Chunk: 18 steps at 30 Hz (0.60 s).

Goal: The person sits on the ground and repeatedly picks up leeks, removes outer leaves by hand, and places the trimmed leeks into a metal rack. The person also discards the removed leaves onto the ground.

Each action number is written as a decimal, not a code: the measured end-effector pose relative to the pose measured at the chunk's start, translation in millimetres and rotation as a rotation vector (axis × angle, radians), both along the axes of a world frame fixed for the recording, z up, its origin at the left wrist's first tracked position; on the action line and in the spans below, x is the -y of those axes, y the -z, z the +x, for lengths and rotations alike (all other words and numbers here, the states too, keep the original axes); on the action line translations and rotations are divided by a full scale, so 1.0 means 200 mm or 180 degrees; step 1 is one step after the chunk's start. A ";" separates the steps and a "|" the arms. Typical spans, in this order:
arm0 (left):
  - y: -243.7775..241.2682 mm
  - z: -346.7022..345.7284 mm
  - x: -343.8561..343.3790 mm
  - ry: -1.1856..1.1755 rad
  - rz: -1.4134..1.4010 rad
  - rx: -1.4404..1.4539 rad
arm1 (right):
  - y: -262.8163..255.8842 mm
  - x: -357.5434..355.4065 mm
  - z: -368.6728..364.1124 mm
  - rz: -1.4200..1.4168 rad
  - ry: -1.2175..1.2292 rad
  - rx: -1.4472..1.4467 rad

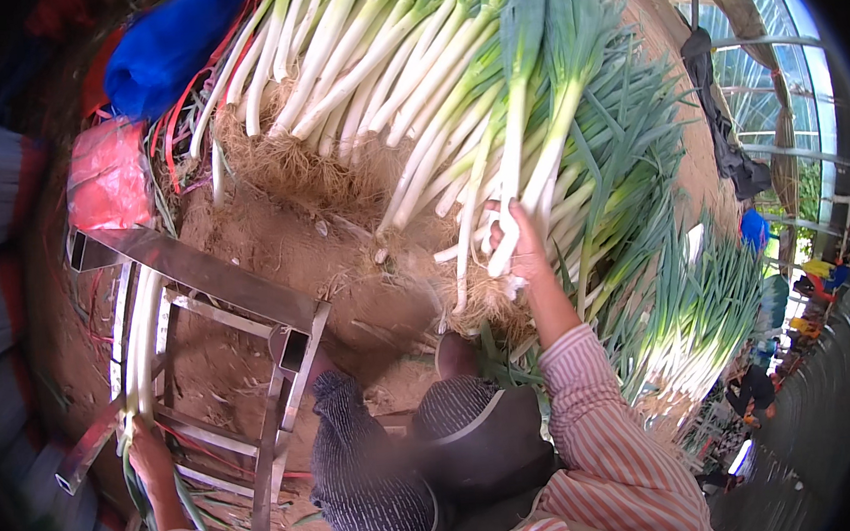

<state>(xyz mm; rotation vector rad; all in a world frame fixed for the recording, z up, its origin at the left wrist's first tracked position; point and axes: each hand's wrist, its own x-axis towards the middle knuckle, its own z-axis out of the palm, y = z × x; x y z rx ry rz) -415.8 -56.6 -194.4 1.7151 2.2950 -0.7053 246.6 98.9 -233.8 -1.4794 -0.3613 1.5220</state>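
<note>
My left hand grips a few peeled green onions near where the white turns green. Their white stalks lie along the left side of a metal frame. In front of me on the right, my right hand is closed around the white lower ends of green onions. Their green leaves reach up over a large heap of green onions. Many stalks in the heap still carry brown, hairy roots. Part of my right hand's fingers is hidden behind the held stalks.
A red plastic-wrapped bundle sits beyond the frame, beside a blue plastic bag and loose red strips. Bare soil lies between the frame and heap. Another green onion pile is at right, with people farther off.
</note>
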 end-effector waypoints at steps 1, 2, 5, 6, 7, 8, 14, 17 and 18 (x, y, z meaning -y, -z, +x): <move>0.01 -0.01 -0.01 0.0012 0.0015 0.0002 | 0.05 0.03 -0.02 -0.0090 0.0035 0.0158; 0.02 -0.02 -0.01 0.0024 0.0028 0.0002 | 0.13 0.03 0.01 -0.0025 0.0063 0.0208; 0.04 -0.05 0.02 0.0046 0.0068 0.0019 | 0.06 -0.03 -0.08 0.0102 0.0928 0.0762; 0.02 -0.02 0.00 0.0017 0.0024 0.0004 | 0.05 -0.03 -0.06 0.0170 0.1105 0.0736; 0.00 0.00 -0.02 -0.0008 -0.0018 -0.0013 | 0.02 0.01 -0.03 0.0139 0.1057 0.0830; 0.00 0.00 -0.02 0.0120 0.0037 -0.0081 | -0.01 0.05 0.01 0.0108 0.1016 0.0923; -0.03 0.04 -0.01 -0.0026 0.0133 0.0053 | -0.35 0.33 0.11 -0.0095 0.1212 0.1485; -0.04 0.00 0.04 -0.0142 0.0388 0.0627 | -0.44 0.61 0.16 0.0135 0.0990 0.1934; -0.03 -0.06 0.09 -0.0183 0.0502 0.0875 | -0.49 0.68 0.13 0.0246 0.1036 0.2099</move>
